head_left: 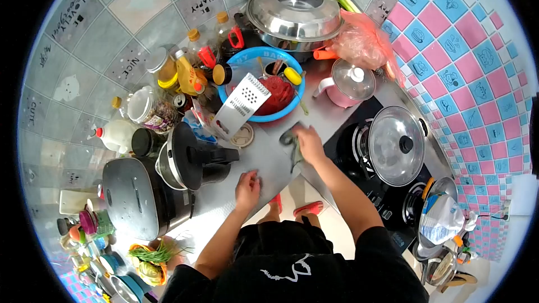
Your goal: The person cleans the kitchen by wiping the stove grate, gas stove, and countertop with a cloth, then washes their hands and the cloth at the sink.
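Observation:
My right hand (309, 145) is closed on a dark greyish cloth (291, 140), which touches the steel countertop (275, 160) and hangs near its front edge. My left hand (248, 189) is at the counter's edge with its fingers curled in, and I see nothing in it. Beyond my right hand stands a blue basin (300, 92) with a red bag or cloth (276, 95) and a yellow-handled tool (292, 76) inside. A white perforated grater (247, 100) leans over its near rim. Beside it lies a small round lid (242, 135).
To the left are a black-lidded kettle (188, 157) and a dark cooker (135, 196). Bottles and jars (149, 109) crowd the wall. On the right stand a pink pot (343, 95), a glass-lidded pan (396, 146) on the stove, and a large steel pot (295, 14) behind.

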`<action>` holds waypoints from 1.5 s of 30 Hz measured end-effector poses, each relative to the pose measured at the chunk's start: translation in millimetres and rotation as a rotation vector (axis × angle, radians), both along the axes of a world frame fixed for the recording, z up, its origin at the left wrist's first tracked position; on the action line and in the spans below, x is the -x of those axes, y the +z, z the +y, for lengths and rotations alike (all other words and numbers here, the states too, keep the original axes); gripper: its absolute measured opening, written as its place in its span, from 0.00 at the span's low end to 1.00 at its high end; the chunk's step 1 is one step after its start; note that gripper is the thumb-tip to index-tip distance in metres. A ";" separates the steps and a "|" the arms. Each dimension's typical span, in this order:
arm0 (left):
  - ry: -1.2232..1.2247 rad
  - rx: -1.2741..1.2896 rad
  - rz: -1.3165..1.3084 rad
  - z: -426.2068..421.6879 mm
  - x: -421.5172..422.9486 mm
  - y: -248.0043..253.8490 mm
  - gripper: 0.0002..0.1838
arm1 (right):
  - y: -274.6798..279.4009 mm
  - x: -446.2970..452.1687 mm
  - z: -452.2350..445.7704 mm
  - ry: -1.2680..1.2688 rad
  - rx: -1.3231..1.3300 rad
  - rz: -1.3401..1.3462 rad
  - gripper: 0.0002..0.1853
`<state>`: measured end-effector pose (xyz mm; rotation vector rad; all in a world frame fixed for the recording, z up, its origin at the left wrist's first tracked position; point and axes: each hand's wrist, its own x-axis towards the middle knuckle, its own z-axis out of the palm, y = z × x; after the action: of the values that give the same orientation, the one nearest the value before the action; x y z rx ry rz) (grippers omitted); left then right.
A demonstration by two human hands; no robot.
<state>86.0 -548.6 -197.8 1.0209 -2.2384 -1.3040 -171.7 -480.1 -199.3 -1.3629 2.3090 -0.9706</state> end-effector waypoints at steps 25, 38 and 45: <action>-0.065 -0.007 -0.087 -7.8 -5.7 -8.8 0.14 | -36.0 -55.2 41.8 -0.289 -0.087 0.434 0.20; -0.145 0.014 -0.016 -9.4 19.9 -2.1 0.13 | -16.3 -75.8 65.2 -0.244 0.033 0.385 0.19; -0.159 -0.032 0.024 -6.8 24.9 -8.5 0.14 | 4.0 -125.8 213.3 -0.312 -0.176 0.246 0.18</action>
<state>61.1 -555.4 -206.4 0.8473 -2.3280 -1.4138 -45.9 -266.8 -195.3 -1.1281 2.7783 -0.6884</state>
